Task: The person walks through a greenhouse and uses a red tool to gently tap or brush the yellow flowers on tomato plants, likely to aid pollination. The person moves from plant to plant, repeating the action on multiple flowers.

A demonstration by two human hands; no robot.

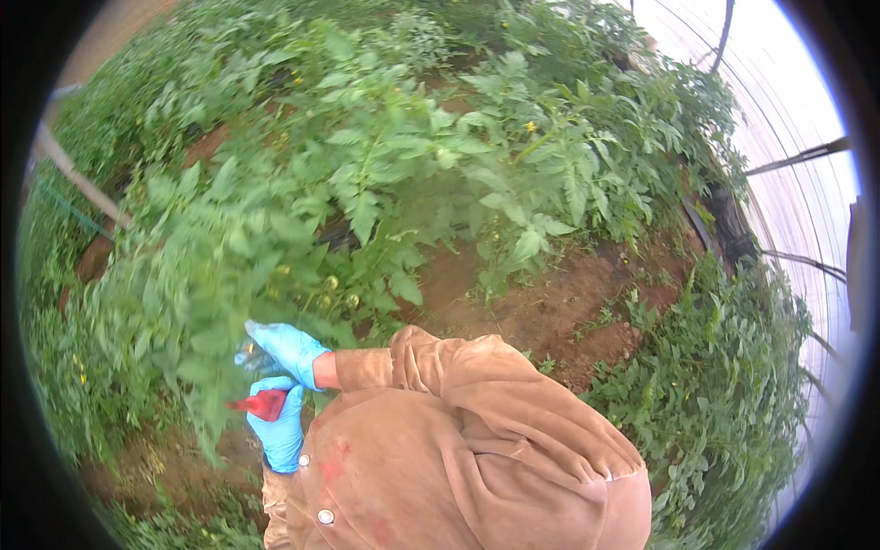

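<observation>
My left hand, in a blue disposable glove, is closed around a small red bottle whose narrow tip points left into the leaves. Just above it is my right hand, also blue-gloved, with the arm reaching across my body. Its fingertips look stained and reach into the foliage of a tomato plant. Blur and leaves hide whether those fingers grip anything. Small green tomatoes hang a little above and to the right of this hand.
Tomato plants with yellow flowers spread ahead and left. Bare reddish soil lies between rows. Another leafy row stands on the right, beside translucent plastic sheeting with dark supports. A slanting pole rises at left.
</observation>
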